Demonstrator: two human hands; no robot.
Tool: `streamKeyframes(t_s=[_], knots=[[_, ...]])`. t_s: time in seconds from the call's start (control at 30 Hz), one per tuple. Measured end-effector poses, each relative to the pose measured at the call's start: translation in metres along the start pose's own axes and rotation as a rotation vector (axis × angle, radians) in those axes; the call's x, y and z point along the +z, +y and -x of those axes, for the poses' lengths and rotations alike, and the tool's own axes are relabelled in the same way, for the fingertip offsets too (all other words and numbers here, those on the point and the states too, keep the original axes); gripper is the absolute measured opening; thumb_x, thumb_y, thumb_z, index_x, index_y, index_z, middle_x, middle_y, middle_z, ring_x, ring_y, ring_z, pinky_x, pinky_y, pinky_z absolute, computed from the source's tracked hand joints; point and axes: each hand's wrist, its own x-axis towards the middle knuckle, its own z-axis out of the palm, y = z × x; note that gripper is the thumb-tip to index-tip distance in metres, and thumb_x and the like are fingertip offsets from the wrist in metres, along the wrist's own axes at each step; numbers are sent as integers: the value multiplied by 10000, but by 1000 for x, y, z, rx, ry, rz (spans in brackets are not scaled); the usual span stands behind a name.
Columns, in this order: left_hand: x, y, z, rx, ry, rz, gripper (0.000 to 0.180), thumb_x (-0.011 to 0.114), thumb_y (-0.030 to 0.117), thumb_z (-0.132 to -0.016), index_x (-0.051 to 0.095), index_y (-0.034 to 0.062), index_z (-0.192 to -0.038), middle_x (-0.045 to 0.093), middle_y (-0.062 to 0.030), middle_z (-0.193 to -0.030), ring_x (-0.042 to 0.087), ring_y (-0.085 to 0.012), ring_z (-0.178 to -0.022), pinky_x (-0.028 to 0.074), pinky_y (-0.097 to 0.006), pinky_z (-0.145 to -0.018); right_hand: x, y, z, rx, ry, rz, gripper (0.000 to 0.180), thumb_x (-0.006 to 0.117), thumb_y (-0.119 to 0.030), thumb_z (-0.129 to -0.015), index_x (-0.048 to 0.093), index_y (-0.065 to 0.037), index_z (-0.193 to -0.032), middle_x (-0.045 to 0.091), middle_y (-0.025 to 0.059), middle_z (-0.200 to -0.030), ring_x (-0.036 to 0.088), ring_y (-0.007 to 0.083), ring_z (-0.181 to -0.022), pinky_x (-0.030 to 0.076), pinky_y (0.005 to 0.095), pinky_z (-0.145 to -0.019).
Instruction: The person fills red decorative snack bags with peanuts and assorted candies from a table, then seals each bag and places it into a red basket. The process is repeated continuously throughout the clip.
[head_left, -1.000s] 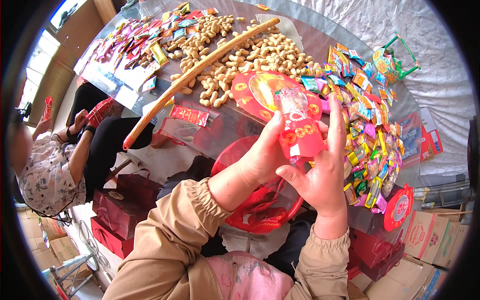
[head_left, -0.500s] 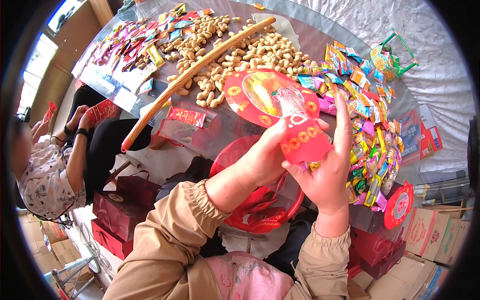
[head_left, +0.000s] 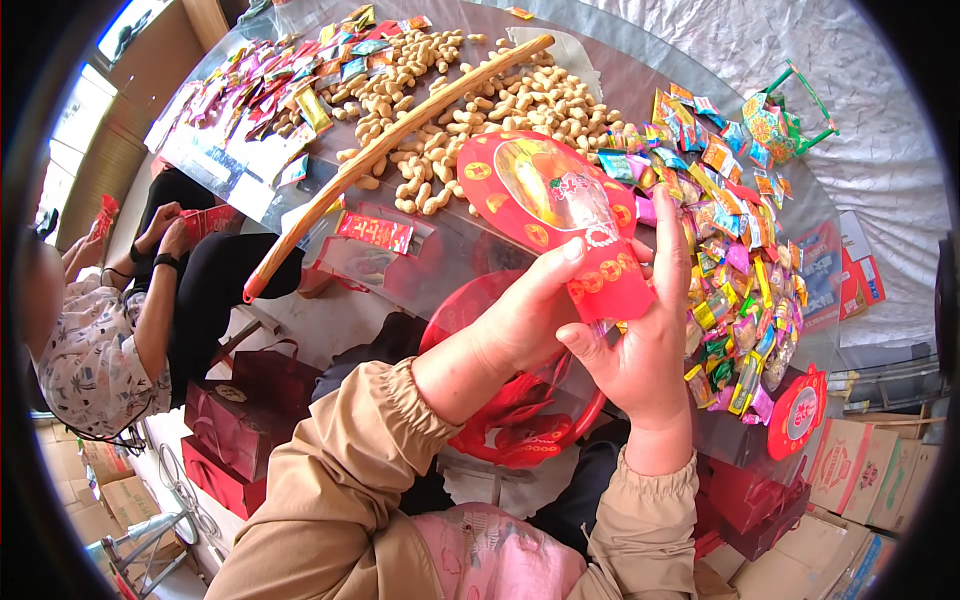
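Above the near edge of the table, my left hand (head_left: 525, 315) grips a red candy bag (head_left: 612, 290), its thumb pressed on the front. This bag has a rounded top with a clear oval window and gold coin prints, and its narrow end points toward me. Beside that narrow end, my right hand (head_left: 640, 365) is open, thumb apart and index finger stretched up, touching or nearly touching the bag's right edge. Some fingers are hidden behind the bag. Below my hands is a red plastic basin (head_left: 585, 420) with red packaging inside.
Unshelled peanuts (head_left: 550, 105) and wrapped candies (head_left: 740, 300) cover much of the table, with a wooden stick (head_left: 385, 140) lying across the peanuts. A green-handled basket (head_left: 775, 125) stands far right. At left, another person (head_left: 110, 340) holds red packaging. Dark red gift bags (head_left: 235, 425) stand below.
The red bag has tilted and shifted slightly right in my left hand. My right hand has moved a little left and down, its thumb drawn away from the bag.
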Motion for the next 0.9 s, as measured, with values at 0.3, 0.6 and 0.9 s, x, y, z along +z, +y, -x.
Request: streamKeyframes(t_s=[0.3,0.6,0.9], knots=[[3,2,-1,15,-31,36,693,525,556,-1028,540,-38,-1385,637,-156,-1347,639,-240,-1233,493,-410,-1089,-1,0,0,-38,-16,36,820,633,-754,-868,679,-77,-1329,306,305,-1634,328,511,-1483,293,600,-1196],[-4,-3,-4,-51,-32,69,658,536,525,-1028,542,-25,-1389,634,-157,-1364,631,-256,-1249,465,-426,-1123,-6,-2,-2,-49,-58,380,1006,447,-868,-880,587,-39,-1433,330,292,-1628,355,513,-1474,320,578,-1188],[-16,-9,-10,-62,-116,107,671,612,447,-1011,413,57,-1521,560,-99,-1425,541,-219,-1349,425,-417,-1156,-10,-5,1,31,-138,121,1009,335,-848,-942,503,-32,-1511,288,272,-1654,300,498,-1509,275,573,-1219]])
